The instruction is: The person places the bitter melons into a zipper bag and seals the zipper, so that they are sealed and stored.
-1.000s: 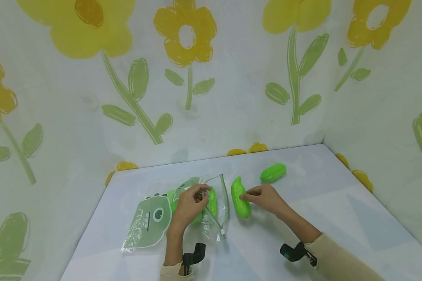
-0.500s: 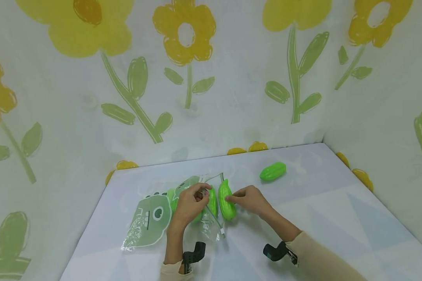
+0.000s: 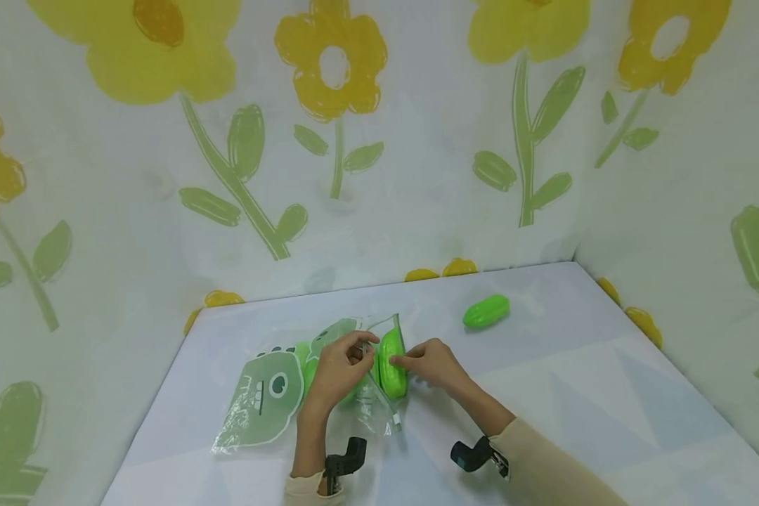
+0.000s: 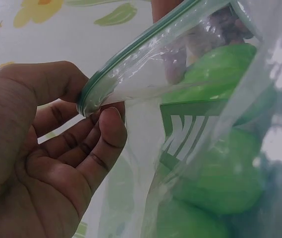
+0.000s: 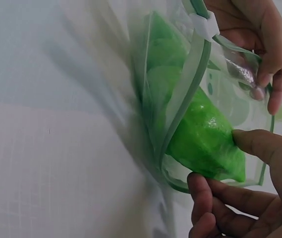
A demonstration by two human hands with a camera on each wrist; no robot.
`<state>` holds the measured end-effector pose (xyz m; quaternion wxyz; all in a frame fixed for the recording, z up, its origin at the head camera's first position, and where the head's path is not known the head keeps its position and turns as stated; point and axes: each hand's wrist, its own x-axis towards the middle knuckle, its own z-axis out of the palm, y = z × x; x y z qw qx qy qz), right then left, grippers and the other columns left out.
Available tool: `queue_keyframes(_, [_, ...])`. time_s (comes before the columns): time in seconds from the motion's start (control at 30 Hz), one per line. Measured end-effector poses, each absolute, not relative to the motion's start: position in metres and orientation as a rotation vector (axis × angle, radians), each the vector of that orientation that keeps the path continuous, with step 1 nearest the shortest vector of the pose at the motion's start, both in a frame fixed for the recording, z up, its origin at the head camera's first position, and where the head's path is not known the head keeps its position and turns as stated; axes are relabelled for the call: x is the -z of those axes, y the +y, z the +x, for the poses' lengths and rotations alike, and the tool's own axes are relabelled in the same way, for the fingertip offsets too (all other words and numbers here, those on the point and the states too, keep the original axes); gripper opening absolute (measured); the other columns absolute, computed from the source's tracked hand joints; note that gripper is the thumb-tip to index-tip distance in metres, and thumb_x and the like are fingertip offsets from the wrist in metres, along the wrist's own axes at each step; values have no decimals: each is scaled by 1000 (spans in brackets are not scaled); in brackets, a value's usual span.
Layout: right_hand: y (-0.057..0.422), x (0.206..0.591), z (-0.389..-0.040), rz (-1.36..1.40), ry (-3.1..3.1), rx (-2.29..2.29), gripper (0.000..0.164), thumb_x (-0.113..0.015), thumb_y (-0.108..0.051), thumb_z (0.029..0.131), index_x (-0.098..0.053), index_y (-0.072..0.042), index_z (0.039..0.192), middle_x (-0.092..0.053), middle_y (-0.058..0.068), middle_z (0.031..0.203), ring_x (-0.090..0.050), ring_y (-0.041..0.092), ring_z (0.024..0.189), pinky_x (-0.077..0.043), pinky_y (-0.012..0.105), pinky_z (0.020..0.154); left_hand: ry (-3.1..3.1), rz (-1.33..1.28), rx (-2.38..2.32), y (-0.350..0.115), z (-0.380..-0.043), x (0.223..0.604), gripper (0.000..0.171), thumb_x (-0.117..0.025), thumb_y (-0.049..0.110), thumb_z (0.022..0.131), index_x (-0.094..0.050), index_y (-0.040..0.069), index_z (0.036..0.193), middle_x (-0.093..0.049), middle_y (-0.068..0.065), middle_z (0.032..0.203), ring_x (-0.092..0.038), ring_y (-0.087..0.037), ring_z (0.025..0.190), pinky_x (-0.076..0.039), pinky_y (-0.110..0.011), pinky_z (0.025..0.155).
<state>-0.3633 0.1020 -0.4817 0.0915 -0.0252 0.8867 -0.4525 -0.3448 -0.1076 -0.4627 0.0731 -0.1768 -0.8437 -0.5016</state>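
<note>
My left hand (image 3: pixel 336 369) pinches the rim of a clear zip bag (image 3: pixel 253 414) printed with green dinosaur faces, pulling its mouth apart. Thumb and fingers of my right hand (image 3: pixel 435 362) grip a bright green, cucumber-shaped toy vegetable (image 3: pixel 392 365). In the right wrist view, that toy vegetable (image 5: pixel 205 139) is partly inside the bag's green-edged mouth, its near end still between the fingertips. A white slider (image 5: pixel 204 26) sits on the zip strip. More green toy pieces (image 4: pixel 220 171) show through the plastic in the left wrist view.
Another green cucumber-shaped toy (image 3: pixel 486 311) lies on the white table (image 3: pixel 544 393), toward the back right. Behind the table rises a wall sheet (image 3: pixel 417 176) with yellow flowers. Black wrist cameras (image 3: pixel 471 455) are worn on both forearms.
My right hand has moved left with the toy vegetable, from beside the bag into its mouth. My left hand keeps its pinch on the rim, almost unmoved.
</note>
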Motion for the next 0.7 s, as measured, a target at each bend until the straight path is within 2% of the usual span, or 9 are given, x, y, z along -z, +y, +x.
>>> queue_keyframes(0.27, [93,486,-364,-57,2640,1330,49,-76,-46,86,-77,-1,104,-70,3,84,-62,18,70,-49,31,57,-2540,-529,1488,-109,-343,463,19,-64,11,95,-72,12,113,-64,5,84,-61,-12,70,-51,-30,65])
queue_keyframes(0.57, [86,486,-363,-132,2647,1347,45,-76,-46,86,-79,-3,97,-68,1,80,-57,15,69,-46,29,58,-2531,-526,1497,-108,-344,465,19,-64,10,95,-72,12,112,-65,4,84,-60,-13,70,-51,-29,64])
queue_keyframes(0.7, [82,485,-366,-177,2677,1334,43,-77,-45,85,-80,-3,95,-71,2,85,-57,15,74,-46,30,62,-2528,-526,1503,-108,-345,464,19,-64,10,96,-72,12,112,-65,4,85,-61,-13,70,-51,-29,64])
